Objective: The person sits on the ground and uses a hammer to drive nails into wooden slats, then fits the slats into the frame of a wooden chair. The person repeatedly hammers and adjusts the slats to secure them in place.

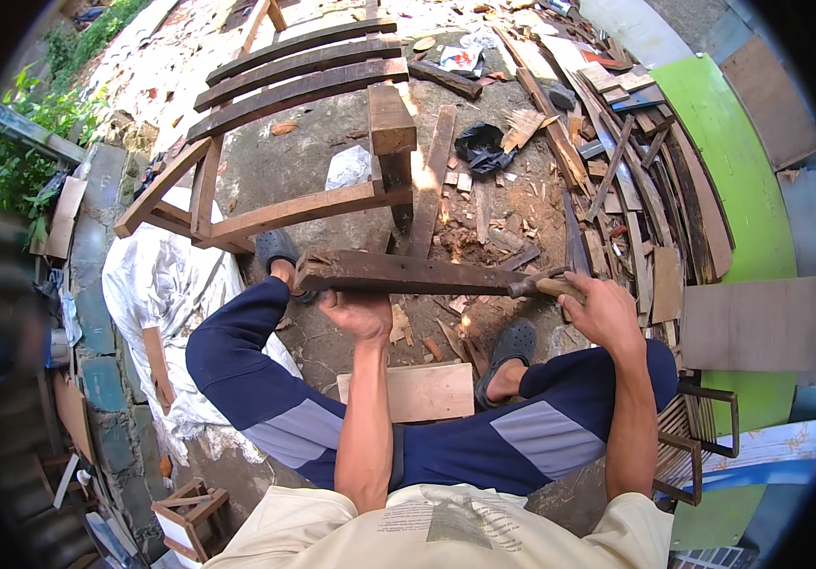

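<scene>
A dark, weathered wooden beam (408, 273) lies crosswise in front of me above my knees. Under its left end my left hand (362, 315) is closed, gripping it from below. My right hand (600, 308) is wrapped round a tool with a pale wooden handle (554, 286), at the beam's right end. The tool's dark part meets or overlaps that end; its exact kind is hard to make out. Just beyond the beam stands a wooden frame (308, 211) with several curved dark slats (304, 90) across it.
A short light board (406, 394) lies between my feet. White sacking (157, 284) covers the ground at left, beside a block wall (104, 332). Scrap wood (650, 199) is piled at right, along a green panel (750, 171). A black plastic bag (484, 150) sits among wood chips.
</scene>
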Action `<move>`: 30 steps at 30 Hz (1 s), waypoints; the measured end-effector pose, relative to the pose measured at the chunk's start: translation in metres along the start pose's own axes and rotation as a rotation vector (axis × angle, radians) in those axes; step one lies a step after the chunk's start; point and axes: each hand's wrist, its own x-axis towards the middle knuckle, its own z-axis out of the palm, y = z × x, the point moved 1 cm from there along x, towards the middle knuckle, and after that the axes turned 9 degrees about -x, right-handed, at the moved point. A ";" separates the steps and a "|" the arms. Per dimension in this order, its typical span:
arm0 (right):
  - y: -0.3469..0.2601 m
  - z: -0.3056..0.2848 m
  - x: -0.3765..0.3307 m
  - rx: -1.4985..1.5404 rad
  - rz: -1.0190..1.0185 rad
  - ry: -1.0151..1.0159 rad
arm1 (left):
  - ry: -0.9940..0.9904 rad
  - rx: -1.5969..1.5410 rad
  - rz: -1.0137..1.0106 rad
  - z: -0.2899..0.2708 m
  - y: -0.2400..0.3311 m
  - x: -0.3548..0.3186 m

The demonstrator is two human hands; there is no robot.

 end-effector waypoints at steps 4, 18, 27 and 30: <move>-0.003 0.002 0.001 -0.065 -0.021 -0.043 | -0.024 0.066 0.039 0.031 -0.015 -0.014; 0.040 -0.019 -0.005 0.307 0.196 0.090 | -0.250 0.220 -0.098 0.160 0.006 0.064; 0.050 -0.014 0.009 0.182 0.423 0.212 | -0.595 1.381 -0.602 0.279 -0.084 0.095; 0.059 -0.014 0.003 0.191 0.454 0.175 | -0.658 1.517 -0.925 0.224 -0.120 0.091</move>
